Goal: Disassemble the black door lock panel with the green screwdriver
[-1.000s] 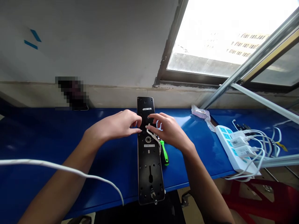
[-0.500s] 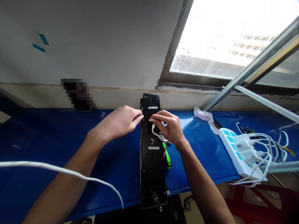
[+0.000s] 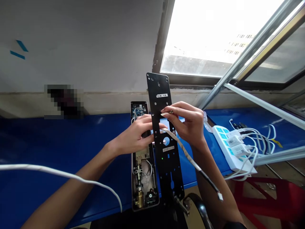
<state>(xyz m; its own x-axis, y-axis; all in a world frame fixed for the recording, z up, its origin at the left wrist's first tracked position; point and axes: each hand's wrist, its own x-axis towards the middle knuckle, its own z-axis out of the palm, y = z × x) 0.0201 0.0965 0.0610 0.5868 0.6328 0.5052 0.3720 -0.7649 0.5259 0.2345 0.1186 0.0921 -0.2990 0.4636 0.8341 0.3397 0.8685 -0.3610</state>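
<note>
Holding lock plate (image 3: pixel 159 92) over blue workbench (image 3: pixel 59 136) | power strip (image 3: pixel 225 143) | window (image 3: pixel 197 41)

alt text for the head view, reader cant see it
The left hand and right hand hold up a black metal backplate marked CE 16, a flat cable trailing from it, beside an open door lock housing with brass parts on a blue bench.

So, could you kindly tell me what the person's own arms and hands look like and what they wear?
The bare left hand and bare right hand wear no gloves, and the left forearm and right forearm show no sleeve or watch. The long fingernails look pale. A tiny brass-coloured speck by the right fingers may be a ring; I cannot tell.
</note>
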